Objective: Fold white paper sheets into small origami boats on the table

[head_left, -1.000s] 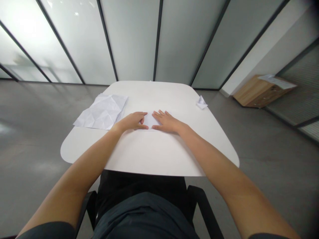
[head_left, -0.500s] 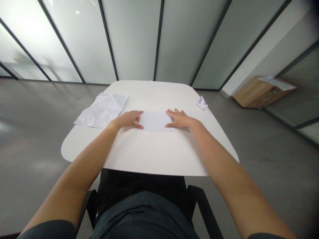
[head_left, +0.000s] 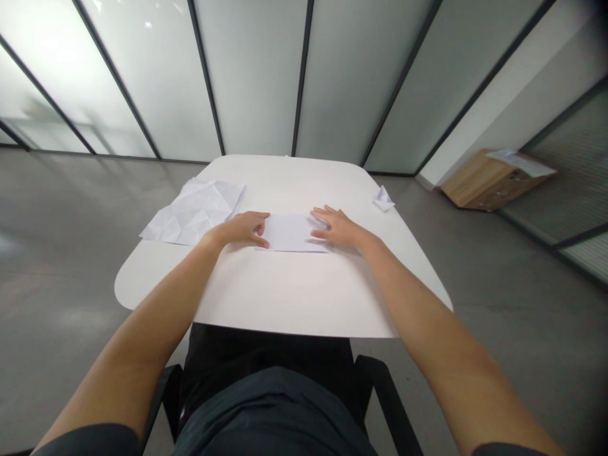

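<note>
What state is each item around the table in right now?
Left hand: open, palm down, fingertips at the folded paper's left end
Right hand: open, palm down, fingertips at the paper's right end
Folded white paper: flat on the table, long rectangular shape
Creased white sheet: opened out, heavily wrinkled, lying flat
Small folded paper: crumpled-looking, at the table's far right edge
Wooden box: on the floor, paper on top

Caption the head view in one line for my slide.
Left hand and right hand flank folded white paper on a white table.
</note>
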`<state>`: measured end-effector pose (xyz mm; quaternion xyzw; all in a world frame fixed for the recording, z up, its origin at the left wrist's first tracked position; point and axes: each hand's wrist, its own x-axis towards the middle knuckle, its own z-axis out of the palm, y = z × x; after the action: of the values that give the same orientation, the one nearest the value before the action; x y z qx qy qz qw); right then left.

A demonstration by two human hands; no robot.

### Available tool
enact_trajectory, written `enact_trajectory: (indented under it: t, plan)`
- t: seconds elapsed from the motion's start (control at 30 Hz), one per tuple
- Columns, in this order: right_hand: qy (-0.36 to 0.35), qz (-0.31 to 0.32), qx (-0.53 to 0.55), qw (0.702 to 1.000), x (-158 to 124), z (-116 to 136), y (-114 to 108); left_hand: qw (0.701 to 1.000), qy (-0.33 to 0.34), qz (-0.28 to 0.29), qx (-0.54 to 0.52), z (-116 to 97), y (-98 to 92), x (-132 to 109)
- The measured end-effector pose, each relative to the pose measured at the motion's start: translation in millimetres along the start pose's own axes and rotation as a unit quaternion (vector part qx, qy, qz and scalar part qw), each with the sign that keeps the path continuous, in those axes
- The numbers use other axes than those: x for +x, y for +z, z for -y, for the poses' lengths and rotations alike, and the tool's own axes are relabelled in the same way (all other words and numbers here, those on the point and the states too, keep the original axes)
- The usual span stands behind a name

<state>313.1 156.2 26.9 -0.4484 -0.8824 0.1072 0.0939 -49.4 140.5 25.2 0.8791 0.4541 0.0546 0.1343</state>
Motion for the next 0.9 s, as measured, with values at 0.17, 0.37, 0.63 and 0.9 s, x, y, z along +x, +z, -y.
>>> enact_trajectory:
  t: [0.17,0.37,0.63,0.9]
  plan:
    - [-0.068,-0.045,-0.034,0.996,11,27,10,1.000,0.013,-0.016,-0.006,-2,-2.6,2]
    - [-0.146,-0.027,-0.042,0.988,16,39,25,0.996,-0.020,-0.089,-0.008,-11,0.3,-1]
    - [-0.140,-0.017,-0.054,0.989,14,42,21,0.990,-0.064,-0.122,-0.005,-19,8.9,0]
    - [-0.148,-0.032,-0.056,0.987,14,43,23,0.986,-0.072,-0.149,0.024,-23,16.3,3]
